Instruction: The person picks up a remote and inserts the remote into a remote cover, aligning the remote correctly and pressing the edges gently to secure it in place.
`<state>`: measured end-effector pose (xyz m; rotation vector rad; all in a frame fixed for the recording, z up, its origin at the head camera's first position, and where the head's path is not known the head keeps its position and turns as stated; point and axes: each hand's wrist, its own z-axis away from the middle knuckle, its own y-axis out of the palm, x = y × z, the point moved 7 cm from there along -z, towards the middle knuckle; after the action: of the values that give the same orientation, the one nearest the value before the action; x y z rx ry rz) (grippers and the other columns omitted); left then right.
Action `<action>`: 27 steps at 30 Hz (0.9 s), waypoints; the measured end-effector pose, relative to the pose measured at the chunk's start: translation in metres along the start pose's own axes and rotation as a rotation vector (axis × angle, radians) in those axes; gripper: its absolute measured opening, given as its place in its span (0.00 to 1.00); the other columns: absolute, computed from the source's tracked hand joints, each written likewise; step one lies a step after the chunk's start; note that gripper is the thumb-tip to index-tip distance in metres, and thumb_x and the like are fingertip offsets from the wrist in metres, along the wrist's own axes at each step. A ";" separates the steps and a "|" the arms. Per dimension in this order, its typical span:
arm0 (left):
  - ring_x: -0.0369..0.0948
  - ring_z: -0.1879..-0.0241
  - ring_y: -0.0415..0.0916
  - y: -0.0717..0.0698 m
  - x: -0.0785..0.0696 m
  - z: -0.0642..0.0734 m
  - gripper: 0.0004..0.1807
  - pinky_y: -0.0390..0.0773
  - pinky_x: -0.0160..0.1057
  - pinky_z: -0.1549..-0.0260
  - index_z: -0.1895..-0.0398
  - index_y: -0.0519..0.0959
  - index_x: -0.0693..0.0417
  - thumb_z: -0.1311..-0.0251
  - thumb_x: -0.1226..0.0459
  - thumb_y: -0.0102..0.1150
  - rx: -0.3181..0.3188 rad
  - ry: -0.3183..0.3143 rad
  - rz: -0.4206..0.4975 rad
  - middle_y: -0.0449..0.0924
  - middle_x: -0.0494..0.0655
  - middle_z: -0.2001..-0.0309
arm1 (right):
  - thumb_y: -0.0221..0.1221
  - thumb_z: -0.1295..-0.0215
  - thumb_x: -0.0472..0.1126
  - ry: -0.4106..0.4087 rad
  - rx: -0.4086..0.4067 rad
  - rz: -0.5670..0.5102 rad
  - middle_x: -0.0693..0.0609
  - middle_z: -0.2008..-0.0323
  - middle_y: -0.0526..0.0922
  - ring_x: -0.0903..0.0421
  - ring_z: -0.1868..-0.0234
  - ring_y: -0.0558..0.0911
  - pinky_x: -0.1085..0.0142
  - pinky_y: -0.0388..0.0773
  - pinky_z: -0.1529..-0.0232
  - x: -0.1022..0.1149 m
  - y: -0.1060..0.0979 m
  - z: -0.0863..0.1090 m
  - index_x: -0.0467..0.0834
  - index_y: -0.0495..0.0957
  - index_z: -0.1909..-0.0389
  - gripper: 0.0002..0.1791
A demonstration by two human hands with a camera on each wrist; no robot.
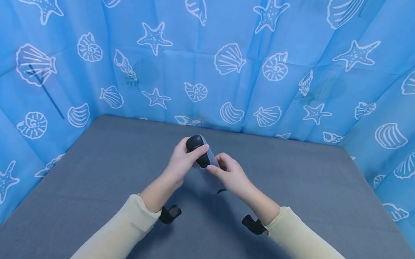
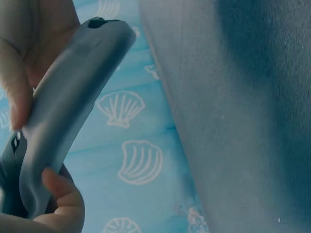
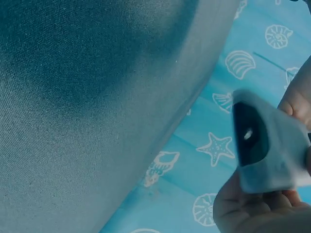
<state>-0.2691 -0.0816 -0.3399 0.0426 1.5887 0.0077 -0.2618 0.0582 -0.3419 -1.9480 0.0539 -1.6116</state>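
Note:
Both hands hold a handheld object with a black rounded part (image 1: 192,142) and a smooth grey shell (image 2: 73,92), raised over the table. My left hand (image 1: 179,162) grips its upper end, thumb across the black part. Lower on the right, my right hand (image 1: 231,174) pinches the object between thumb and fingers. In the left wrist view the shell looks long and slightly curved, with a dark opening at its far end. A dark hollow end (image 3: 251,133) with a small bright spot inside shows in the right wrist view. The object's exact kind cannot be told.
A grey cloth-covered table (image 1: 121,154) lies under the hands. Blue curtains (image 1: 198,69) with white shells and starfish stand behind it and at both sides. Black camera mounts hang under the left wrist (image 1: 170,214) and the right wrist (image 1: 254,225).

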 end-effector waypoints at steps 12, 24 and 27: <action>0.40 0.63 0.76 -0.003 0.002 0.000 0.23 0.76 0.38 0.61 0.34 0.65 0.64 0.22 0.59 0.36 0.138 0.033 0.109 0.74 0.60 0.50 | 0.55 0.28 0.38 -0.091 -0.037 -0.002 0.41 0.61 0.78 0.51 0.64 0.75 0.60 0.73 0.64 0.000 -0.008 -0.001 0.38 0.63 0.33 0.25; 0.39 0.64 0.73 0.006 0.009 0.000 0.22 0.75 0.38 0.61 0.34 0.66 0.63 0.23 0.59 0.39 0.197 0.018 0.028 0.73 0.57 0.51 | 0.60 0.32 0.39 -0.129 -0.036 0.083 0.42 0.62 0.77 0.50 0.63 0.75 0.60 0.73 0.64 0.009 -0.004 -0.009 0.41 0.56 0.27 0.36; 0.38 0.64 0.75 0.006 0.010 0.001 0.23 0.77 0.37 0.61 0.35 0.68 0.64 0.24 0.58 0.41 0.201 0.019 0.023 0.75 0.58 0.51 | 0.60 0.32 0.38 -0.115 -0.043 0.069 0.40 0.58 0.78 0.49 0.61 0.77 0.59 0.75 0.63 0.009 -0.006 -0.009 0.40 0.57 0.28 0.35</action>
<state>-0.2683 -0.0754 -0.3494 0.2181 1.6029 -0.1345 -0.2698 0.0563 -0.3306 -2.0458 0.1093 -1.4633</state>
